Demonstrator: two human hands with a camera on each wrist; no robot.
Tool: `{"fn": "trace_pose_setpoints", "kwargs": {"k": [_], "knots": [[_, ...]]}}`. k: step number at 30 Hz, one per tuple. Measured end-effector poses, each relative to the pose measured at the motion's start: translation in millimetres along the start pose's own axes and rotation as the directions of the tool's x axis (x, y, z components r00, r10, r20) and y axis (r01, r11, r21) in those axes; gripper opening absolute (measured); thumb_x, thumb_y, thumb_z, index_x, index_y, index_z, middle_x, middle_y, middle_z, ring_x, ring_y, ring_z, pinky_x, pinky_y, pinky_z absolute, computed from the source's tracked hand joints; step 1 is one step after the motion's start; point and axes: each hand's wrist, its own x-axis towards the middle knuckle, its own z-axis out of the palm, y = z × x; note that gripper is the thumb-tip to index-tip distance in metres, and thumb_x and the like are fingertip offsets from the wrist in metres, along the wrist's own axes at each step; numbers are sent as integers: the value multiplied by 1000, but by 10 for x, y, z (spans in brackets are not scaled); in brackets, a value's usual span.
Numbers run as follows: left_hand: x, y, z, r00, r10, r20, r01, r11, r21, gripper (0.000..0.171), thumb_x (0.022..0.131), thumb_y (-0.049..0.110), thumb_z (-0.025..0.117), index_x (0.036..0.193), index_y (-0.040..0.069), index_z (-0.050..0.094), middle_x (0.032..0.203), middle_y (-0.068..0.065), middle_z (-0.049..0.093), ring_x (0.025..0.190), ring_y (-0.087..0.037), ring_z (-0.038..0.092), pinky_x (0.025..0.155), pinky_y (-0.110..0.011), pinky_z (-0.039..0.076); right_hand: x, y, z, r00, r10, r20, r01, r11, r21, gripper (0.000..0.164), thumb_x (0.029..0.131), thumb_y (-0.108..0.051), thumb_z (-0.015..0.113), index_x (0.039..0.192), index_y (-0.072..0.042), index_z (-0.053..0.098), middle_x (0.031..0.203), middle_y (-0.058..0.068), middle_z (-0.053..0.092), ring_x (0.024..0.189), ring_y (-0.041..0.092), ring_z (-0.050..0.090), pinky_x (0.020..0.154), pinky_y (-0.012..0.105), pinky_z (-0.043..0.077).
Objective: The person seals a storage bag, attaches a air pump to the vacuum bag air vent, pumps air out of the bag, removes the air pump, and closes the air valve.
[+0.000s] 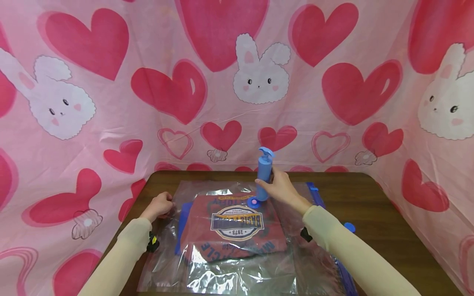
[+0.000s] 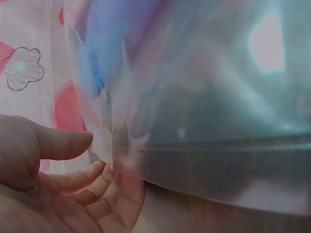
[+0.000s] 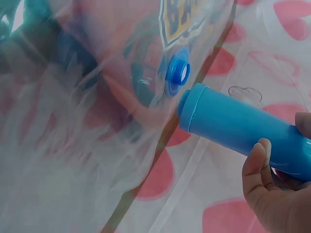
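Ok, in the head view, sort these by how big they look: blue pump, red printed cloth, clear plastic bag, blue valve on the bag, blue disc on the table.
Largest to smallest:
1. Clear plastic bag
2. Red printed cloth
3. Blue pump
Blue valve and blue disc: both smallest, too alike to rank.

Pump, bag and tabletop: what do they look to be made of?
Pump: probably hard plastic, satin; smooth, evenly blue, with a soft sheen.
Bag: thin clear plastic film, glossy; it wrinkles, throws bright glare and shows the red cloth inside.
Tabletop: dark brown, wood-like grain, low sheen; wood or laminate, I can't tell.
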Motion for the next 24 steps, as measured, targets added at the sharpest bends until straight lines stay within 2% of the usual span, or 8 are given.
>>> {"fn": "trace_pose_setpoints", "kwargs": {"k": [5,16,24], "knots": [[5,-11,1,1000,0,0,0,1000,-4,34,99,7,63,123,-12,50,85,-15,57,70,-22,59,60,-37,60,22,-37,105,1000,-2,-5,2,1000,-17,52,94,-27,81,129,2,55,105,17,71,79,24,66,71,41,59],[7,13,6,1000,-2,-5,2,1000,-6,34,100,8,63,124,-12,50,82,-13,57,68,-21,59,59,-36,60,7,-100,235,999,38,35,-38,999,-5,52,95,-30,80,129,1,56,109,17,71,85,25,70,77,45,61],[-16,41,-11,1000,15,-12,-15,1000,22,35,97,9,64,122,-12,51,101,-24,58,84,-32,62,64,-40,62,-10,-95,248,997,43,56,-44,999,10,52,96,-31,79,130,1,55,111,17,70,88,25,72,78,47,62]]}}
